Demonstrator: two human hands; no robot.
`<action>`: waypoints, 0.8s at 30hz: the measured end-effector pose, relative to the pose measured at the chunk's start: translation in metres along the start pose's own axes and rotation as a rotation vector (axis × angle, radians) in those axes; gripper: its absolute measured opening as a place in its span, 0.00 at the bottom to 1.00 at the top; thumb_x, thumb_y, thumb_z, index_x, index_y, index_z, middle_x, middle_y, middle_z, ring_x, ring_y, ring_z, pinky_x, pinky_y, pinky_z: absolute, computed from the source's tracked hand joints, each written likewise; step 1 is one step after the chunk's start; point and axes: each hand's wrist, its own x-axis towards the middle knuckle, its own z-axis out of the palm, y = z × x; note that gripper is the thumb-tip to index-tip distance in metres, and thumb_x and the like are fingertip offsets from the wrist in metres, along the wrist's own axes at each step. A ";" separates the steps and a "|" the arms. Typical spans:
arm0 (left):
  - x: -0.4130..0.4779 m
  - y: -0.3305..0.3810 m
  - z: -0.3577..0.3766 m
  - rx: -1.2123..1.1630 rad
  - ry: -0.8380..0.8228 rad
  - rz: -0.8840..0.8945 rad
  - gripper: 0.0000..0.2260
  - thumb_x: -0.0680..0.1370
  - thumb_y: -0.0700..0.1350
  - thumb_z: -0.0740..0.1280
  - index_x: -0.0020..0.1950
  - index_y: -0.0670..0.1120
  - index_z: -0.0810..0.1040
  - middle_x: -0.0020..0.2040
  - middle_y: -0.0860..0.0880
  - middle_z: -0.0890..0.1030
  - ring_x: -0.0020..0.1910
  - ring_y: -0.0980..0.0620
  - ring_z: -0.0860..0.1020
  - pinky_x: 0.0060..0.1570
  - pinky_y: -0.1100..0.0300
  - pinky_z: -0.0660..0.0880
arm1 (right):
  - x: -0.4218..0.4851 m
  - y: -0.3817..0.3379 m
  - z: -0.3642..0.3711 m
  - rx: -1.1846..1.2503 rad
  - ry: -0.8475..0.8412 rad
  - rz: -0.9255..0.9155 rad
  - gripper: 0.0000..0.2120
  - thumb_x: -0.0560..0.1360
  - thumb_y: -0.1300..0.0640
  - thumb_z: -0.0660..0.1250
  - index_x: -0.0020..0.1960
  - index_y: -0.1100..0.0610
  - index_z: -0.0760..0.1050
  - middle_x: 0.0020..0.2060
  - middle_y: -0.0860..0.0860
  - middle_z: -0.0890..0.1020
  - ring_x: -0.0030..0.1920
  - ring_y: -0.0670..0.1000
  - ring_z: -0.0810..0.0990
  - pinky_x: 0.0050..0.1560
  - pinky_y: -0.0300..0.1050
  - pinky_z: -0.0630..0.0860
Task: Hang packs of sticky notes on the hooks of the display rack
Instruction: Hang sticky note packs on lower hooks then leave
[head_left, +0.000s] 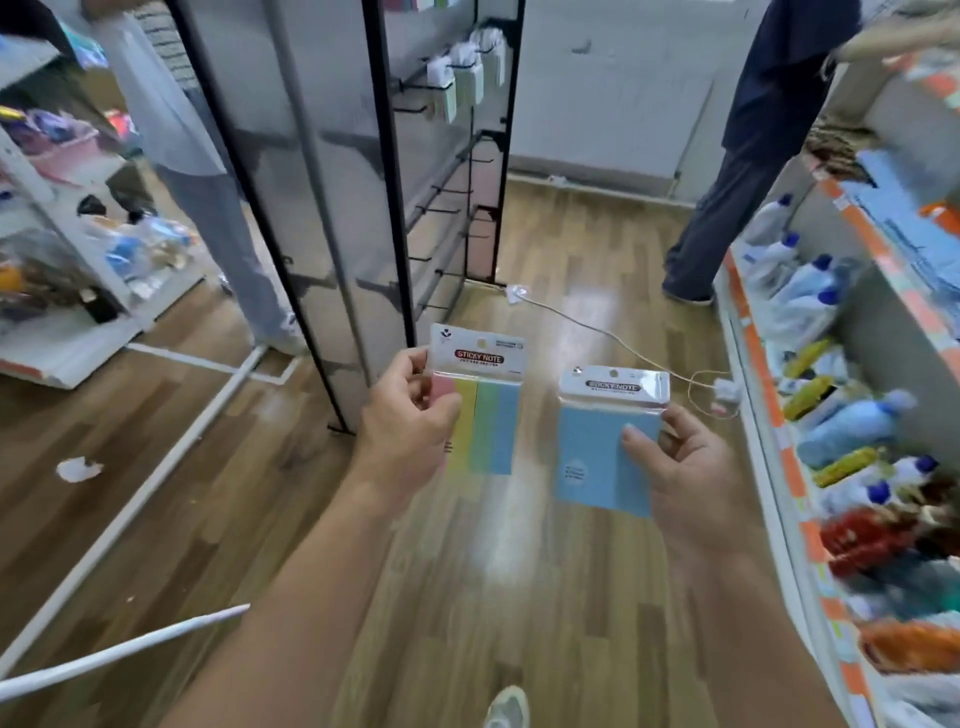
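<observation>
My left hand (405, 415) grips a pack of sticky notes with pink, yellow, green and blue strips (488, 410) by its left edge. My right hand (680, 467) holds a blue sticky-note pack (597, 447), thumb on its front. Both packs are upright at chest height over the floor. The black display rack (395, 171) stands ahead and to the left. Its hooks (441, 208) stick out to the right, and three white packs (467, 78) hang on the upper ones. Several lower hooks are bare.
A person in grey trousers (228, 208) stands behind the rack at left, another in dark clothes (737, 182) at right. Shelves of bottles (831, 415) line the right side. A white cable (597, 327) lies on the wooden floor. A white pole (119, 654) crosses the lower left.
</observation>
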 end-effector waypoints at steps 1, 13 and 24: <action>0.021 0.007 0.012 -0.001 0.004 0.011 0.15 0.68 0.43 0.64 0.52 0.56 0.75 0.46 0.54 0.85 0.45 0.52 0.83 0.47 0.48 0.81 | 0.026 -0.006 0.000 -0.001 -0.011 -0.006 0.11 0.77 0.64 0.65 0.52 0.49 0.79 0.39 0.46 0.85 0.38 0.43 0.82 0.37 0.41 0.75; 0.287 0.020 0.097 -0.013 0.143 0.144 0.25 0.76 0.37 0.64 0.57 0.70 0.67 0.47 0.58 0.83 0.45 0.51 0.83 0.43 0.46 0.81 | 0.325 -0.029 0.029 -0.014 -0.057 -0.024 0.32 0.76 0.66 0.67 0.73 0.43 0.61 0.43 0.45 0.86 0.44 0.45 0.83 0.49 0.49 0.77; 0.537 0.065 0.161 0.118 0.135 0.155 0.18 0.68 0.42 0.61 0.50 0.61 0.79 0.53 0.61 0.81 0.52 0.62 0.80 0.48 0.62 0.77 | 0.588 -0.072 0.073 -0.117 -0.110 -0.109 0.17 0.76 0.70 0.63 0.49 0.48 0.78 0.47 0.47 0.80 0.33 0.36 0.78 0.31 0.36 0.73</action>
